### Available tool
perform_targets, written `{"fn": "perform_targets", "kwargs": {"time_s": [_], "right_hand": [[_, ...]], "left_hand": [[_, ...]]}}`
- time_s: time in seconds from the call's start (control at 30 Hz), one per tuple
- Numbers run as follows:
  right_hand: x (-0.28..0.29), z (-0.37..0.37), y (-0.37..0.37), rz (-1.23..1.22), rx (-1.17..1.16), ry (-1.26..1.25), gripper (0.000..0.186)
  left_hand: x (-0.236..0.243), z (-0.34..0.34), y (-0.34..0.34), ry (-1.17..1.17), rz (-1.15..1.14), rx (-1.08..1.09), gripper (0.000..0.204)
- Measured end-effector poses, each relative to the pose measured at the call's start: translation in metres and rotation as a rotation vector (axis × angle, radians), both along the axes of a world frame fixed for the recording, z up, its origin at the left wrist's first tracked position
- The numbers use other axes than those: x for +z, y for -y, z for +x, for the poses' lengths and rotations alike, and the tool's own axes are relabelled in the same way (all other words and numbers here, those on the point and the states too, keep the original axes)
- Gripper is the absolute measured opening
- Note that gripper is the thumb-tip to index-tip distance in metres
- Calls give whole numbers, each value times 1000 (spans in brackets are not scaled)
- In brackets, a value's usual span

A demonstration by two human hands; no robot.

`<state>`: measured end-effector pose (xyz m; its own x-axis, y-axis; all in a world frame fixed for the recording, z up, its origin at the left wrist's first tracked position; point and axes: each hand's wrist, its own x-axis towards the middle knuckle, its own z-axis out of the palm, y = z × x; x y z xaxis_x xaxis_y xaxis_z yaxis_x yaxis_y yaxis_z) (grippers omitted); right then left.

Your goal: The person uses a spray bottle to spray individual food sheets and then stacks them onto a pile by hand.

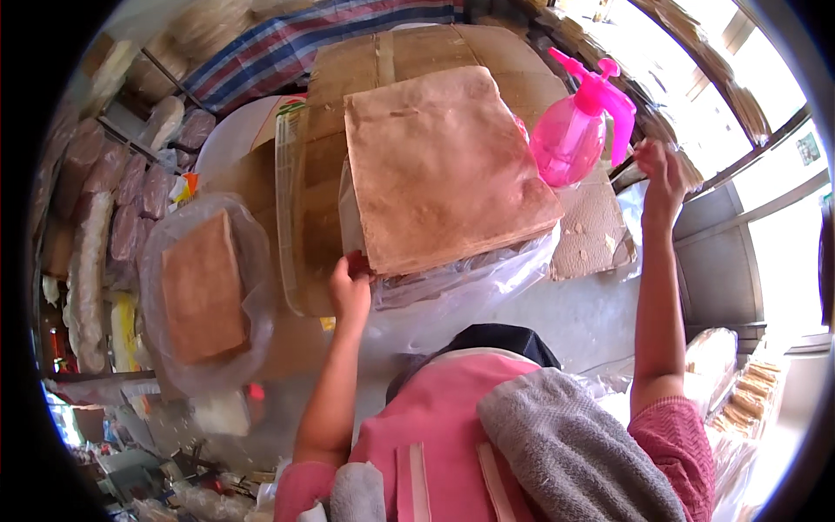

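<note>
A stack of brown, slightly creased sheets (448, 165) lies askew on a clear plastic bag (470, 274) atop layered cardboard. My left hand (351, 287) is at the stack's lower-left corner, fingers curled round its edge. My right hand (661, 183) is raised to the right of a pink translucent spray bottle (565, 148), fingers loosely bent and apart, holding nothing that I can see. The bottle stands beside the stack's right edge.
Cardboard (322, 78) covers the work surface. At left, another brown bundle (202, 291) lies in clear plastic. Shelves of wrapped packages (130, 183) line the left side, and racks of stacked sheets (731, 96) the upper right. A striped sheet (252, 61) is at the back.
</note>
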<state>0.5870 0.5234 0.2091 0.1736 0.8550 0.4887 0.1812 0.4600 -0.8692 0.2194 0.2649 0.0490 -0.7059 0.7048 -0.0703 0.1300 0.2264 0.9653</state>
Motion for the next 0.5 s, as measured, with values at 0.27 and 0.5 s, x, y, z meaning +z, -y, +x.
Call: {"fn": "perform_targets", "kwargs": {"time_s": [0.27, 0.5], "right_hand": [[-87, -85, 147, -567, 806, 256, 22], [-144, -73, 141, -982, 498, -156, 39]], "left_hand": [[-21, -14, -4, 95, -63, -191, 28], [12, -7, 2, 521, -86, -157, 30]]}}
